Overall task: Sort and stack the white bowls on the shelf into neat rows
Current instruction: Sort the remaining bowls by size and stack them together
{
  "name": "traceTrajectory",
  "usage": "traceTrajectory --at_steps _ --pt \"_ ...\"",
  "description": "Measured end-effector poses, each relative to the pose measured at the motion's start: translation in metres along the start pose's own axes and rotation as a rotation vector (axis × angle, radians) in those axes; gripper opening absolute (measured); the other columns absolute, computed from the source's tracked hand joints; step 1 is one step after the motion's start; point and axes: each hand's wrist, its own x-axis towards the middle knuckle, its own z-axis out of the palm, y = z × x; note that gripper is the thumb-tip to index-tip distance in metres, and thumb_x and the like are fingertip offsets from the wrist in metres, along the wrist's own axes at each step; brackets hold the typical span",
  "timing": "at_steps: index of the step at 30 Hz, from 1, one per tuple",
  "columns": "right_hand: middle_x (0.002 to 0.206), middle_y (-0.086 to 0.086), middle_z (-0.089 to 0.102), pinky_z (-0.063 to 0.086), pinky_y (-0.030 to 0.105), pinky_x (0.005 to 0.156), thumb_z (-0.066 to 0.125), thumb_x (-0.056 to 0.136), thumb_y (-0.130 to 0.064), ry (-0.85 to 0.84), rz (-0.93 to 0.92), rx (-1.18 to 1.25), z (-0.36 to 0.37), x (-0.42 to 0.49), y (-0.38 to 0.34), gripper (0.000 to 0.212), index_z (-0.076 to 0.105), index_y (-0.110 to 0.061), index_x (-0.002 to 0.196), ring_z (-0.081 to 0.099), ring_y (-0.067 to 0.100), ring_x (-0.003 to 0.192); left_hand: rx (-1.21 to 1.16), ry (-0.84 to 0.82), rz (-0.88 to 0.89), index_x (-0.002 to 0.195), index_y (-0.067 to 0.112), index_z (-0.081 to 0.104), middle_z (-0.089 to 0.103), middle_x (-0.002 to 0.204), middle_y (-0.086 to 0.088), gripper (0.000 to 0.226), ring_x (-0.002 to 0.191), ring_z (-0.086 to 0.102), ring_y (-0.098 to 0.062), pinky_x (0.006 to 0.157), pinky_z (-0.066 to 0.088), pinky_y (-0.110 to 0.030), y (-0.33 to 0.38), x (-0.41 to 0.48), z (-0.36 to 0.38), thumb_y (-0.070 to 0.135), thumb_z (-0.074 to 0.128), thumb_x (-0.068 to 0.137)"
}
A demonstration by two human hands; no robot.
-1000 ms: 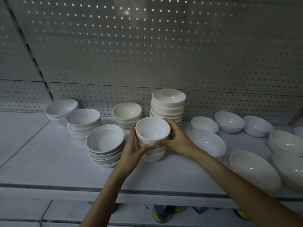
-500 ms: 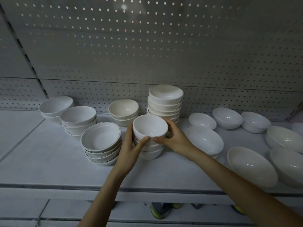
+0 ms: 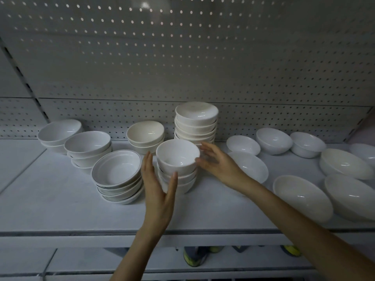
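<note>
Between both grips, on the shelf (image 3: 60, 199): small bowl stack (image 3: 183, 178), top bowl (image 3: 177, 157) upright | left grip (image 3: 158, 196) just left of stack, fingers straight, spread, thumb across its front | right grip (image 3: 220, 166) just right of top bowl's rim, fingers spread, blurred; contact unclear

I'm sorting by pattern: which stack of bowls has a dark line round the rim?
The shallow-bowl stack just left of the left hand; its rims carry a thin dark line, while the others are plain.

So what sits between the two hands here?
In the head view, the short stack of deep white bowls stands between the left hand and right hand, both open.
</note>
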Motion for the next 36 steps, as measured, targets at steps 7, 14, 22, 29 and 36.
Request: traceTrajectory --at_steps 7,14,22,29,36 --pt "0.101 -0.016 0.066 0.047 0.021 0.093 0.06 0.09 -0.021 0.226 0.006 -0.278 -0.089 -0.026 0.01 0.015 0.063 -0.034 0.097 0.061 0.003 0.101 -0.021 -0.379 0.041 0.137 0.037 0.033 0.038 0.144 0.015 0.045 0.131 0.039 0.0 0.11 0.037 -0.029 0.016 -0.04 0.044 0.05 0.042 0.095" --pt "0.11 -0.023 0.063 0.034 0.027 0.107 0.073 0.071 -0.041 0.018 0.15 -0.426 -0.12 -0.069 0.027 0.03 0.068 -0.036 0.1 0.053 -0.009 0.108 -0.101 -0.575 -0.155 0.142 0.037 0.013 0.025 0.147 0.02 0.089 0.134 0.027 0.008 0.113 0.027 -0.019 0.002 -0.032 0.109 0.05 0.072 0.077" --pt "0.112 -0.01 0.065 0.041 0.015 0.096 0.061 0.088 -0.025 0.174 0.041 -0.343 -0.141 -0.066 0.037 0.016 0.065 -0.032 0.102 0.058 -0.002 0.105 -0.173 -0.492 -0.201 0.146 0.024 0.022 0.037 0.146 0.008 0.109 0.134 0.039 -0.007 0.112 0.035 -0.04 -0.006 -0.021 0.132 0.037 0.089 0.061" --pt "0.134 -0.005 0.054 0.036 0.026 0.103 0.056 0.093 -0.015 0.065 0.107 -0.717 -0.169 -0.024 0.068 0.036 0.056 -0.021 0.128 0.049 0.013 0.124 -0.176 -0.464 -0.219 0.144 0.03 0.025 0.041 0.143 0.015 0.106 0.131 0.041 -0.001 0.11 0.036 -0.027 -0.004 -0.019 0.132 0.043 0.088 0.059" --pt "0.108 0.003 0.07 0.049 0.038 0.09 0.057 0.088 -0.009 -0.036 0.144 -0.746 -0.149 0.01 0.074 0.022 0.072 -0.016 0.102 0.063 0.02 0.101 -0.18 -0.428 -0.207 0.142 0.03 0.03 0.045 0.14 0.016 0.103 0.128 0.045 -0.001 0.104 0.04 -0.019 -0.004 -0.018 0.133 0.034 0.091 0.059"
